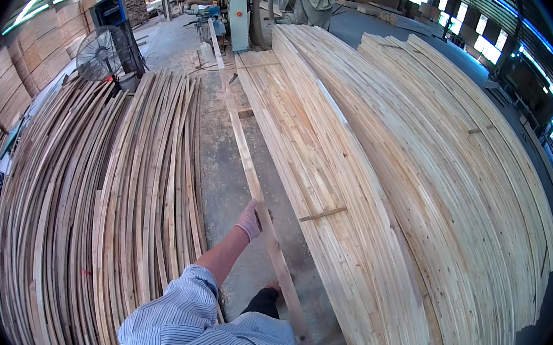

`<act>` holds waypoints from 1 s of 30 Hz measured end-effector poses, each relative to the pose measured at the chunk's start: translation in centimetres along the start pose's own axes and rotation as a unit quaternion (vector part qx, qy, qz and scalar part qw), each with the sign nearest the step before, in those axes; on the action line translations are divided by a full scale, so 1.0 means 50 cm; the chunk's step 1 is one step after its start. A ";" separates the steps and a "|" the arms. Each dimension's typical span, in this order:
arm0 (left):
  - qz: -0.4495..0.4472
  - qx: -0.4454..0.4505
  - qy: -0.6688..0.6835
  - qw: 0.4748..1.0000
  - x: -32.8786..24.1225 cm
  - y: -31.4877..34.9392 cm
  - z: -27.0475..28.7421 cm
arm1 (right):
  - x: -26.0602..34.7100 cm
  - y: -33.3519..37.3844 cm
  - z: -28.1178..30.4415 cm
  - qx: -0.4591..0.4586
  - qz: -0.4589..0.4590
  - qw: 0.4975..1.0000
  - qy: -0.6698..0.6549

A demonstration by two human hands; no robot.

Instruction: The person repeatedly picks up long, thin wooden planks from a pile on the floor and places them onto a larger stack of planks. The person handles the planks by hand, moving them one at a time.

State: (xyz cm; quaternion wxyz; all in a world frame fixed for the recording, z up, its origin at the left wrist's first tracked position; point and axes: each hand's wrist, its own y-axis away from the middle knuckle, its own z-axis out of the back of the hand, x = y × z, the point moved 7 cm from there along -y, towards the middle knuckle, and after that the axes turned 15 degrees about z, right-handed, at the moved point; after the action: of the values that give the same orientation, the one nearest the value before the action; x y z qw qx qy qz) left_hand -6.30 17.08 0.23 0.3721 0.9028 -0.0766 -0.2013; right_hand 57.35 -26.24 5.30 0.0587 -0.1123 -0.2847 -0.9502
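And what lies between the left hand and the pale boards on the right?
The head view shows it: the long board, held in the left hand, then a strip of grey floor.

1 board (248, 164) between the left stack (123, 211) and the right stacks (421, 186) (1 fan (97, 53) beyond the former)

- Place: woodworking workshop or timber yard shed, large and roofed.
- Stock, right: broad, low stacks of pale planks (448, 189), laid lengthwise.
- Stock, left: rows of darker, narrow wood strips (152, 154), on the ground.
- Stock, far left: tall piles of wood (40, 33) along the side.
- Equipment, far end: machine cabinet (239, 22), upright, pale, red switch; bulky grey machinery (299, 2) beside it.
- Cooling: large caged fan (98, 53), by a post (125, 31).
- Ground: grey floor (224, 161), strewn with sawdust-like litter.
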 end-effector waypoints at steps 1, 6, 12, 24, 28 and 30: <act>-0.009 -0.018 0.002 1.000 0.003 0.002 0.010 | 0.035 -0.019 0.026 -0.039 0.019 0.999 -0.011; 0.127 0.002 -0.021 0.992 0.264 0.132 0.061 | 0.219 -0.156 0.127 -0.233 0.106 0.965 -0.057; 0.259 0.104 0.051 0.959 0.514 0.272 0.052 | 0.352 -0.284 0.139 -0.062 0.045 0.990 -0.122; 0.185 0.033 0.000 0.982 0.334 0.181 0.016 | -0.079 0.023 -0.032 -0.314 -0.052 0.833 -0.452; 0.171 0.068 0.006 0.983 0.291 0.144 0.009 | -0.332 0.177 -0.169 -0.250 -0.223 0.874 -0.351; 0.172 0.077 -0.014 0.982 0.276 0.129 0.014 | -0.366 0.241 -0.199 -0.220 -0.279 0.867 -0.350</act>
State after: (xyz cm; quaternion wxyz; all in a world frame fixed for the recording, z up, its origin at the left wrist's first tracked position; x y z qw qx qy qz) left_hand 6.00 8.07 0.07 0.3299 0.8991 -0.2514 -0.1401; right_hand 75.38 -40.91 -0.93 -0.3382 -0.3632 -0.0896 -0.8635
